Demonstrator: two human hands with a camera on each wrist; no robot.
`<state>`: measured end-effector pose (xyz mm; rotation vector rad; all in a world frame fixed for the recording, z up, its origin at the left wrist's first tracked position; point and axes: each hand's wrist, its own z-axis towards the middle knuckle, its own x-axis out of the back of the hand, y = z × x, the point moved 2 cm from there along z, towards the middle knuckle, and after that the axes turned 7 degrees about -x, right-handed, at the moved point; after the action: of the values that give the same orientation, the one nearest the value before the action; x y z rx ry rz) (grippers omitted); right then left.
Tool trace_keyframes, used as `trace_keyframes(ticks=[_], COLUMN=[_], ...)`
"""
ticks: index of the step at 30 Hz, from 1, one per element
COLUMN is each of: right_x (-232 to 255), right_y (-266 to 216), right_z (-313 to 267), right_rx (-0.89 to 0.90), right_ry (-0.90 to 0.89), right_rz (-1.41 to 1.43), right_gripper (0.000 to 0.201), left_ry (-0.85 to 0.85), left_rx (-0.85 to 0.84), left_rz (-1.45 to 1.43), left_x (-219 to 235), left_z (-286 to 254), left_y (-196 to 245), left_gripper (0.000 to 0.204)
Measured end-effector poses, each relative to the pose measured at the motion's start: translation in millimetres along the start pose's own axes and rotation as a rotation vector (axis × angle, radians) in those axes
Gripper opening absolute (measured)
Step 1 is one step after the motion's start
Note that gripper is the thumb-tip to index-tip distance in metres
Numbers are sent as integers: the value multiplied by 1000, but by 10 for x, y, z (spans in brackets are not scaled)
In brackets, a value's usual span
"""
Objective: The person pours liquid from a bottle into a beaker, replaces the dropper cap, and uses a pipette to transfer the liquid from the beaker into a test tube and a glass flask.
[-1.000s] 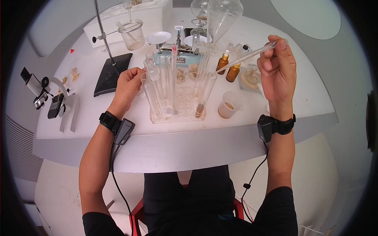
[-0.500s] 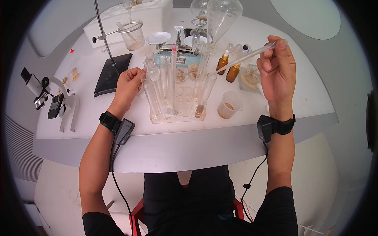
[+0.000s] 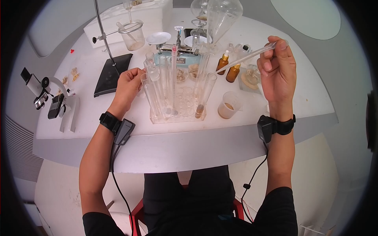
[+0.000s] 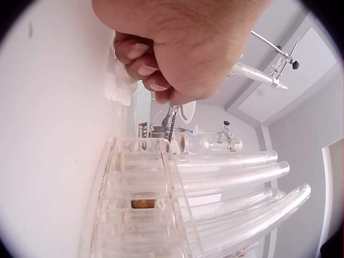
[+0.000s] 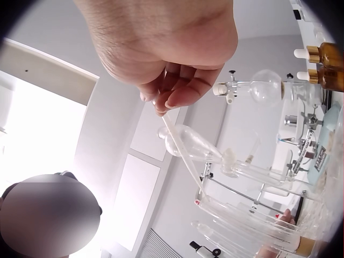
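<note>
My right hand (image 3: 277,72) pinches the upper end of a long clear dropper (image 3: 246,58), which slants down to the mouth of a tilted test tube (image 3: 207,90) with brown matter at its bottom. In the right wrist view, thumb and fingertips hold the dropper (image 5: 184,156), its lower end at the tube's rim. The clear rack (image 3: 179,119) bears several tubes. Just left of the rack is my left hand (image 3: 128,88); its fingers curl inward in the left wrist view, beside white crumpled material (image 4: 119,83). Nothing is clearly seen in that hand, though its palm is hidden.
A microscope (image 3: 69,104) and a black-based stand (image 3: 112,74) are at the left. Behind the rack stands a blue balance (image 3: 187,59). Two amber bottles (image 3: 233,73), a beaker (image 3: 227,110) and a large glass funnel (image 3: 224,17) are to the right and back.
</note>
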<state>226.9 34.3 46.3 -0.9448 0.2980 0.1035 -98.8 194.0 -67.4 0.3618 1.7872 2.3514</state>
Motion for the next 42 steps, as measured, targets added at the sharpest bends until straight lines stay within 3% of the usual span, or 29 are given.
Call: trace_keyframes(ticks=[11,13,20,25,26,27,29,33,39,41,42], right_x=[-18,35,462,651,639,610,453,433,450,468,474], right_y=[-18,-21,-19,192,207,219,250,358,431,452,456], right_z=[4,27,-6,-185,-200,-229,-283,-311,-341,-347,-349], right_rx=[-16,-23,-92,-274,-312,-320,-348,-349,-320,-307,-304], right_ry=[11,103,132,23,-17,-6,-94,-271,-271,-254,-248], right_rz=[-4,-1,-160,-314,-355,-350,-544,-560,-583,-593,-594], right_gripper=[38,40,39,34,29,29,24,23,25,27,27], left_ry=[-49,-37,-32,33,-84,-95,-3,-22,-30,-124,-127], left_rx=[-42,10,-4,-10,-54,-44,-46,-66,-83,-33,-32], left_rz=[-16,-11,22,0,23,27,-36,10,13,-38,-37], left_x=[34,28,46,-15,70,55,-21,65,411,614,638], left_z=[49,37,45,-37,13,2,-100,-67,79,169,183], left_y=[-79,-51,-119,14,-61,-109,42,-78,-495,-695,-735], left_gripper=[29,32,34,27,17,17,14,22,8,41,41])
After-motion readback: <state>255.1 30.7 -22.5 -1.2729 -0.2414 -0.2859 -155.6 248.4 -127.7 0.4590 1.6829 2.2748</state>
